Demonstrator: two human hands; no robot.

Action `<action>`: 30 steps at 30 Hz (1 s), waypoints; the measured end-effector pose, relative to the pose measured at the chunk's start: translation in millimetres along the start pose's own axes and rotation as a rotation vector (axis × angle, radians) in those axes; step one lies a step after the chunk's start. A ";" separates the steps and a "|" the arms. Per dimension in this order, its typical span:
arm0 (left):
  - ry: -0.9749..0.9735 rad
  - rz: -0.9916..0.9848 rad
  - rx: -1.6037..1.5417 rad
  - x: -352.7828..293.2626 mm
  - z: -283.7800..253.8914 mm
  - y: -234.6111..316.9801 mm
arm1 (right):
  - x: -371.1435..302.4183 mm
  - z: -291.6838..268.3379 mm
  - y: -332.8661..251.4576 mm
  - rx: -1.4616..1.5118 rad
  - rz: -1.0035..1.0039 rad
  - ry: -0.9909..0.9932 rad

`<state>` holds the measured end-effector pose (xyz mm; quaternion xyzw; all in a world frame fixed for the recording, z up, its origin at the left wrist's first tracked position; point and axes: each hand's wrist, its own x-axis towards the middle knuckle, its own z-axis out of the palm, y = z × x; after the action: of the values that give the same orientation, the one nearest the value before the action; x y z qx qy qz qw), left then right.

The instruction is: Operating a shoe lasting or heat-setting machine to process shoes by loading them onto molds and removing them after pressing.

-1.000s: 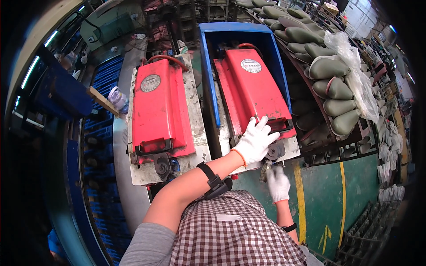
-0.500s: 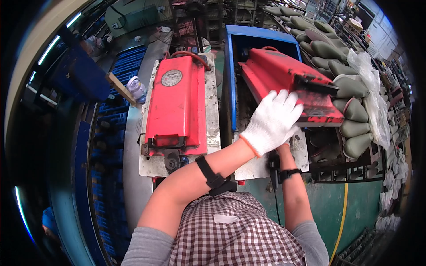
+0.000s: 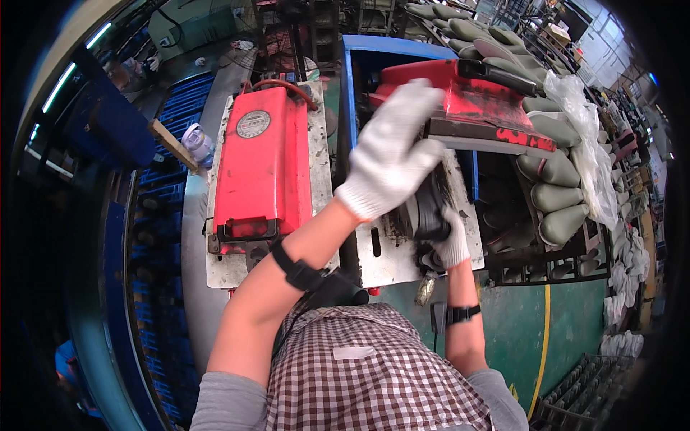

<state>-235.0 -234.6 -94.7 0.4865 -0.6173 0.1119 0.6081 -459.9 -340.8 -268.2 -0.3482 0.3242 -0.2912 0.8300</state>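
My left hand (image 3: 392, 158), in a white knitted glove, is raised with fingers stretched out and slightly blurred. It is in front of the lifted red cover (image 3: 485, 104) of the right-hand machine; whether it touches the cover, I cannot tell. Beneath the cover, my gloved right hand (image 3: 453, 243) has its fingers curled round the near side of a dark, rounded, shoe-like piece (image 3: 431, 210). That piece is over the machine's pale metal plate (image 3: 388, 262), partly hidden by my left hand and the cover.
A second machine with a lowered red cover (image 3: 267, 165) stands at left. Beside it are a bottle (image 3: 198, 146) and a metal bench (image 3: 194, 244). A blue housing (image 3: 348, 100) surrounds the right machine's back. Green shoe lasts (image 3: 564, 219) and plastic sheeting (image 3: 600, 172) fill the rack at right.
The right machine's red cover has swung higher. My left hand has come off it and moved up and left. My right hand now shows at the dark shoe-like piece underneath.
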 end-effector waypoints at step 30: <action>0.573 -1.286 -1.254 -193.2 -169.4 55.6 | -121.9 72.6 161.3 0.557 0.866 -0.508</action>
<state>-208.4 6.6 -195.7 0.2720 -0.0048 -0.4824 0.8327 -440.2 -131.3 -311.3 -0.0108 0.1387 0.0935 0.9859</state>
